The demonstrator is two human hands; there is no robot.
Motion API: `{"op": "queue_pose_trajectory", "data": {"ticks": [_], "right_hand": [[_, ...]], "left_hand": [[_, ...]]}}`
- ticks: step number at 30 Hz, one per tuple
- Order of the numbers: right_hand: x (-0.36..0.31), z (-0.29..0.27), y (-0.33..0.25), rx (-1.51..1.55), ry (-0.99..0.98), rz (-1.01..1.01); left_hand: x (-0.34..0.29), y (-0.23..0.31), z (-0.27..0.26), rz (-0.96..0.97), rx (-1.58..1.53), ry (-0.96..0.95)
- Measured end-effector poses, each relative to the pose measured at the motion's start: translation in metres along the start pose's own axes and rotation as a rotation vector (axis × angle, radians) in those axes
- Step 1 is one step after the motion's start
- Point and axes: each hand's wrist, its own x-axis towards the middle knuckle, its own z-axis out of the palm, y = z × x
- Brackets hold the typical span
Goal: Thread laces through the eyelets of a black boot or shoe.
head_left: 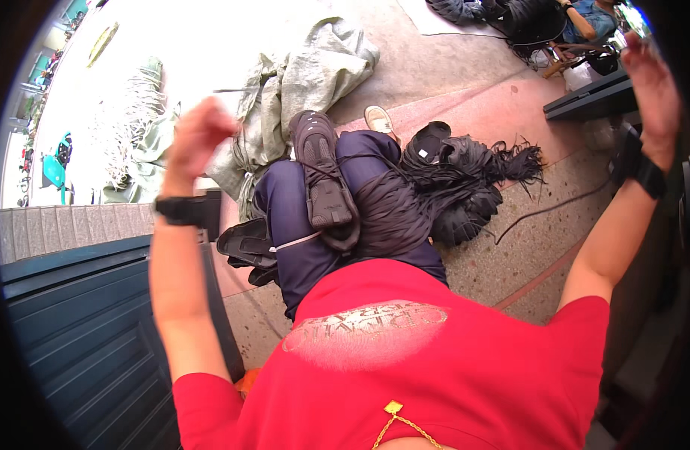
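A black sneaker (pixel 326 180) lies across my lap, over the dark blue trousers, its toe pointing away from me. Loose dark lace runs from its side toward the bundle of black laces (pixel 393 214) on my right thigh. My left hand (pixel 201 136) is raised at the left, apart from the sneaker, its fingers curled and smeared by motion. A thin dark strand shows beside those fingertips; whether they grip it is unclear. High at the far right, my right hand (pixel 651 94) is lifted with fingers stretched upward, and nothing shows in it.
More black shoes (pixel 468 214) lie to the right of my legs, and another black shoe (pixel 249 244) at the left. Greenish sacking (pixel 315 75) is heaped ahead. Blue panels (pixel 82 315) stand at the left. A black cable (pixel 555 210) crosses the floor; another person (pixel 591 21) is at far right.
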Motion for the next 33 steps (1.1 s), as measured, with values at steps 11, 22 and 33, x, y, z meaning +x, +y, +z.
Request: {"op": "queue_pose_trajectory", "data": {"ticks": [11,22,33], "right_hand": [[-0.032,-0.002,0.236,-0.651,1.024,0.232],[0.026,0.153,0.45,-1.423,0.146,0.167],[0.036,0.162,0.468,-1.625,0.232,0.284]], "left_hand": [[-0.112,0.046,-0.228,-0.032,-0.127,0.905],[-0.052,-0.117,0.037,-0.551,0.282,0.085],[-0.064,-0.144,0.05,-0.365,0.62,0.211]]}}
